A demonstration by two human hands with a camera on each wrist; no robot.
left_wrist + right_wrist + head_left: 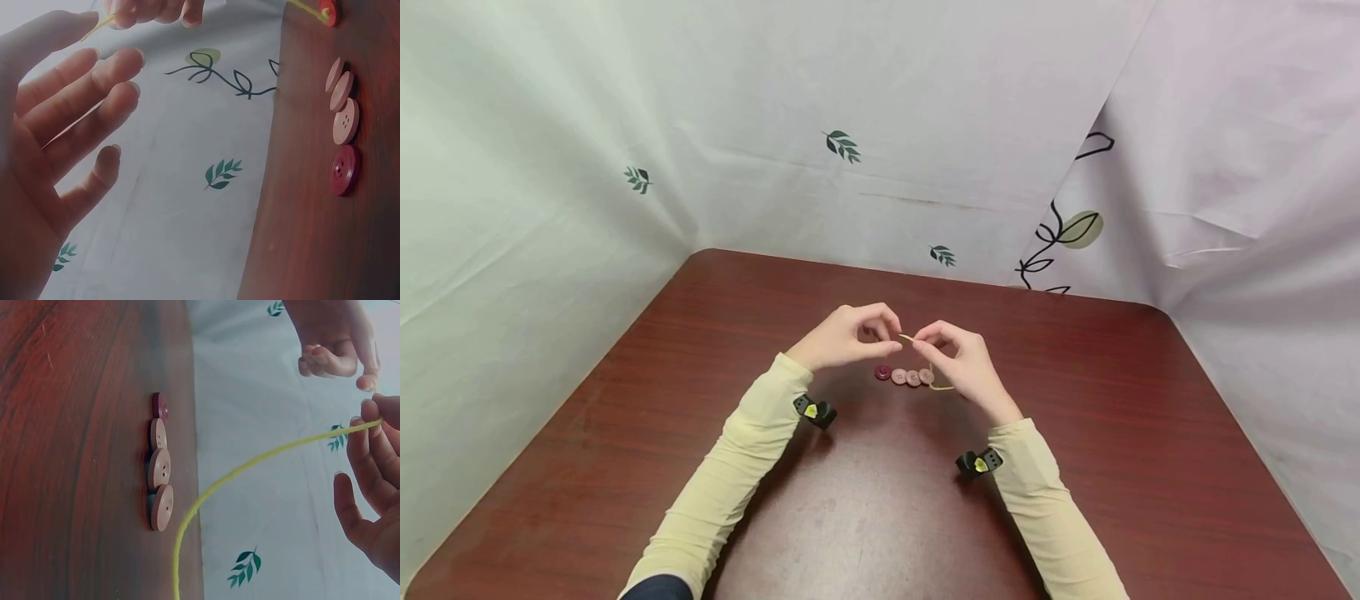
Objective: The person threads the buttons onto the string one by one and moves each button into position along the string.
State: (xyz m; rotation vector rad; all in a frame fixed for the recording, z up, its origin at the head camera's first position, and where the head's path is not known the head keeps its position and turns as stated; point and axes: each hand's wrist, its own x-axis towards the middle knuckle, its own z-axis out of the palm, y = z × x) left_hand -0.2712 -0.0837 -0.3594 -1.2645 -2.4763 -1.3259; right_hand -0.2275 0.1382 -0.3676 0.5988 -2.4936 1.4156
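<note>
My right hand (958, 362) pinches a yellow string (942, 387) between thumb and fingertips, a short end sticking out toward the left. My left hand (853, 335) is beside that end, thumb and forefinger apart around its tip; whether they touch it I cannot tell. In the right wrist view the yellow string (240, 469) curves down from the right hand (381, 475). A red button (329, 11) on the table has the string at its middle, seen in the left wrist view. Nearby lie a dark red button (883, 372) and several pale pink buttons (913, 378) in a row.
The brown wooden table (865, 517) reaches back to a white curtain (760, 125) printed with leaves, which also hangs at both sides. Black wrist cameras (816, 412) are strapped at both sleeves. The buttons lie just below the raised hands.
</note>
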